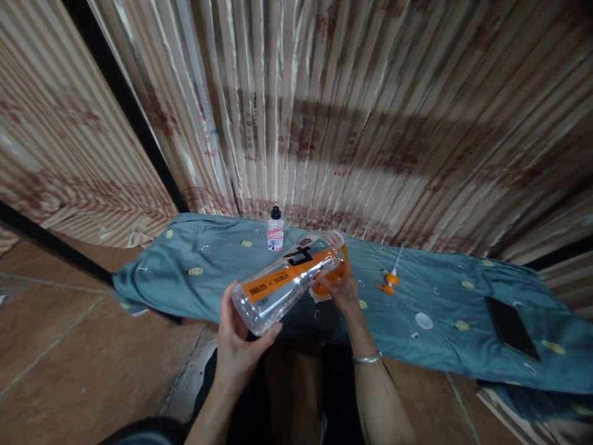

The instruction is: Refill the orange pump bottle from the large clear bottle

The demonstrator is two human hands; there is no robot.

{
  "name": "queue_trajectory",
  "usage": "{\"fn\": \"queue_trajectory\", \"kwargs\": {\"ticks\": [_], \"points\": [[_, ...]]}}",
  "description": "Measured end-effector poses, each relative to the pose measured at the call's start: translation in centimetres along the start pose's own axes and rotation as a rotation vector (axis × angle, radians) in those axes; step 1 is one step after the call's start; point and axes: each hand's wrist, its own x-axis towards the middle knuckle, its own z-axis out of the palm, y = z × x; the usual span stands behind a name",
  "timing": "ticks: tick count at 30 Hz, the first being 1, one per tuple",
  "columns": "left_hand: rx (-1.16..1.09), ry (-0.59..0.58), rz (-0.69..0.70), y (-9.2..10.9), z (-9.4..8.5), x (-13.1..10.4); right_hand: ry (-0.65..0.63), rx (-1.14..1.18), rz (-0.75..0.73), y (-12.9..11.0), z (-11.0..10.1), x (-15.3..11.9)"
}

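Over a cloth-draped worktop (152, 266), I am holding a large clear bottle (287, 278) aslant in front of me, its mouth (339, 237) pointing between 1 and 2 o'clock, its base between 7 and 8. My left hand (234, 352) is cupping that base in a wide grip, thumb on the near side and fingers round the far one. My right hand (345, 293) is meeting the bottle below its neck, beside an orange bottle (343, 258); I cannot tell whether that grip is closing on the neck, the orange bottle or both.

Good handling, as I am judging it, is resting on the left palm: it is bearing the weight while the fingers are pressing lightly, since the thin wall looks apt to buckle under a squeeze. The right hand is best steadying the mouth end, with any change of tilt coming slowly from the base. Whether liquid is moving inside, I cannot tell.

Taking the clear bottle as the clock's centre, a small black-capped bottle (275, 235) is standing between 11 and 12, an orange pump head (391, 280) is lying at 3, and a phone (512, 327) is lying farther out, just past 3.
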Motion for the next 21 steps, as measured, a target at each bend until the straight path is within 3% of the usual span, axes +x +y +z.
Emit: {"fn": "queue_trajectory", "kwargs": {"ticks": [21], "points": [[0.031,-0.022,0.044,-0.39,-0.51,0.69,-0.031,0.012,0.046,-0.36,-0.34,-0.09]]}}
